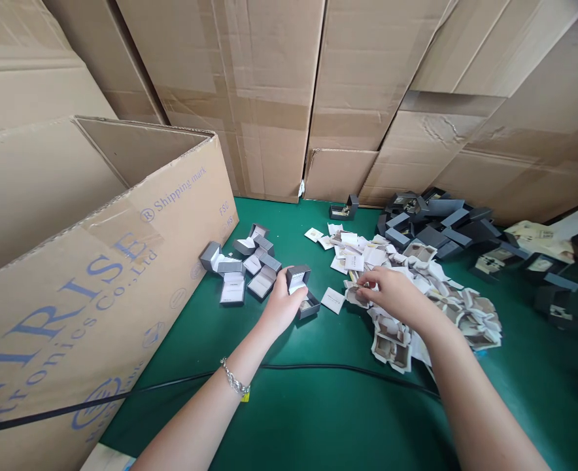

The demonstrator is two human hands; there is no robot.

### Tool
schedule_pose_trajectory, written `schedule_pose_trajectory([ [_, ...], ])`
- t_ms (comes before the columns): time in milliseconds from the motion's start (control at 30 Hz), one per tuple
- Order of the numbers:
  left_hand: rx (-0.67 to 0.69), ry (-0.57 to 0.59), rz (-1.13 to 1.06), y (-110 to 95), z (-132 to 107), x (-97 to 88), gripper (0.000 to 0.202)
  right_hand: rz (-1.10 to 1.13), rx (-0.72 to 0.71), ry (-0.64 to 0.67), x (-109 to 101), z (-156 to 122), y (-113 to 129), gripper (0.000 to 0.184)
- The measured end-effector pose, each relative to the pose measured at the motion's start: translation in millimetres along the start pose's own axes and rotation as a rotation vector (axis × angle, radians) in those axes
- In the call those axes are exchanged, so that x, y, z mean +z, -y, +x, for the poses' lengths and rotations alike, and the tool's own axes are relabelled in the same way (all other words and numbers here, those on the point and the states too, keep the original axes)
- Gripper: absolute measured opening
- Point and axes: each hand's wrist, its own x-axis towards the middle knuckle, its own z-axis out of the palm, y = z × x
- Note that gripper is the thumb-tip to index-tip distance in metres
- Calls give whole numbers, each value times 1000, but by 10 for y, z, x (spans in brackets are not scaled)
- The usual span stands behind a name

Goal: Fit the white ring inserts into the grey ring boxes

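My left hand (280, 306) is closed around an open dark grey jewelry box (309, 306) with a pale lining inside its lid. To the right, my right hand (391, 292) has its fingers bent down at the edge of a heap of white cards and pale box inserts (391, 340). Its fingertips are at a pale insert (354, 294); how firmly they hold it is hard to see. Between the hands lies a square white card (333, 300). Left of my left hand, several open grey boxes with white linings (233, 288) rest on the green table (313, 405).
A big open cardboard carton (181, 222) stands on the left, and more cartons (264, 98) wall off the back. Dark boxes (436, 222) are piled at the back right. One open box (344, 208) stands apart near the back. A black cable (328, 367) crosses the table.
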Motion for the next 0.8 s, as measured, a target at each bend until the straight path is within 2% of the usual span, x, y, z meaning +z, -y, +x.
schedule_pose_trajectory([
  [233, 182, -126, 187, 37, -67, 63, 58, 173, -48, -115, -102, -97, 146, 21],
  [400, 293, -99, 213, 87, -77, 91, 67, 327, -60, -155, -124, -169, 230, 23],
  [500, 325, -66, 218, 107, -72, 91, 70, 477, -110, -102, -125, -200, 273, 24],
  [633, 335, -90, 225, 103, -79, 80, 65, 714, -158, -9, -141, -225, 357, 26],
  [800, 354, -122, 402, 86, -126, 76, 59, 865, -165, 66, -149, -208, 414, 27],
])
